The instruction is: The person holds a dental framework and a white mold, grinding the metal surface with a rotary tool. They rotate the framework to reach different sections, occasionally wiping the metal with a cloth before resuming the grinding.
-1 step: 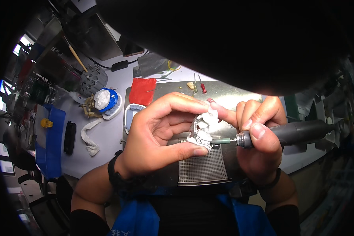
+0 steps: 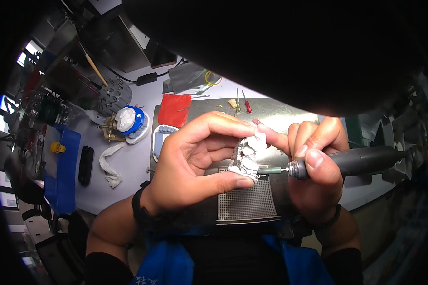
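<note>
Over metal grate [image 2: 246,205], left fingers [image 2: 218,124] grip white cast [image 2: 250,146]; right fingers [image 2: 317,161] clasp handpiece [image 2: 364,160], tip [image 2: 273,171] apparently touching cast.

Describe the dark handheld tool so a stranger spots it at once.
Find the metal plate, then the right hand over its right side. That hand grips the tool, a thick dark cylinder with a slim green tip. Unlike the white dental model in the left hand, it is long and smooth.
</note>
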`<action>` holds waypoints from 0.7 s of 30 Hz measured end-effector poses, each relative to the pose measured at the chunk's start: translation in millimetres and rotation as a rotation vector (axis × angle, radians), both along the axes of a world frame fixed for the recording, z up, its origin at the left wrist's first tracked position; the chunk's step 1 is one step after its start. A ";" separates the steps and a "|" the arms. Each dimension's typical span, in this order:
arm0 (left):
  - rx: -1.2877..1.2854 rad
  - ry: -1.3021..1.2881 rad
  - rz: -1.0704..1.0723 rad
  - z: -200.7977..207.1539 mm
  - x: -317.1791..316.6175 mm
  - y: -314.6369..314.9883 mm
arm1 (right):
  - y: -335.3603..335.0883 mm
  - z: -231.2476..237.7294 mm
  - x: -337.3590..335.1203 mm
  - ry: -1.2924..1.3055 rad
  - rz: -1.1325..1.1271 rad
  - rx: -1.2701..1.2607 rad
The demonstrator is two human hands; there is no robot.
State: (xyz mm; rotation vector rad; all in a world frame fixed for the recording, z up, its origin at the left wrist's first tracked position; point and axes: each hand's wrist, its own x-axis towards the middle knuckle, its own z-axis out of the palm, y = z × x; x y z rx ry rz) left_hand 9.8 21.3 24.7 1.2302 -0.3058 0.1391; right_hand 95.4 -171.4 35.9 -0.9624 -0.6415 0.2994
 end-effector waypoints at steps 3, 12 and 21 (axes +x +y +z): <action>0.005 0.017 0.000 1.1 -0.5 -0.1 | -1.1 -0.7 0.3 -0.006 -0.001 0.005; -0.003 -0.014 -0.011 0.0 -0.3 -0.4 | -3.5 -0.9 1.3 -0.011 0.007 -0.009; 0.005 -0.014 -0.014 -0.5 0.5 0.7 | -3.1 -0.9 1.4 0.011 0.009 0.010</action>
